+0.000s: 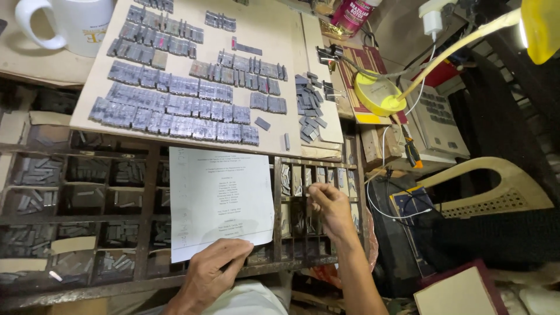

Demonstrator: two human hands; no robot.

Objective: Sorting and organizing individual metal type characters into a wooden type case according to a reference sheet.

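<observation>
My left hand [214, 269] lies flat on the lower edge of a printed white sheet of paper [219, 198], pressing it against a wooden type case [146, 192]. My right hand [328, 205] reaches into a compartment at the right side of the case, its fingertips pinched together around a small metal type piece that is hard to make out. Above the case rests a slanted board [280, 35] carrying rows of grey metal type [175, 99].
A white mug [64, 20] stands at the top left. A yellow desk lamp [379, 93] with a bent arm, a loose pile of type [309, 111], a screwdriver [410, 149], a beige telephone [434, 119] and a woven chair [496, 192] fill the right side.
</observation>
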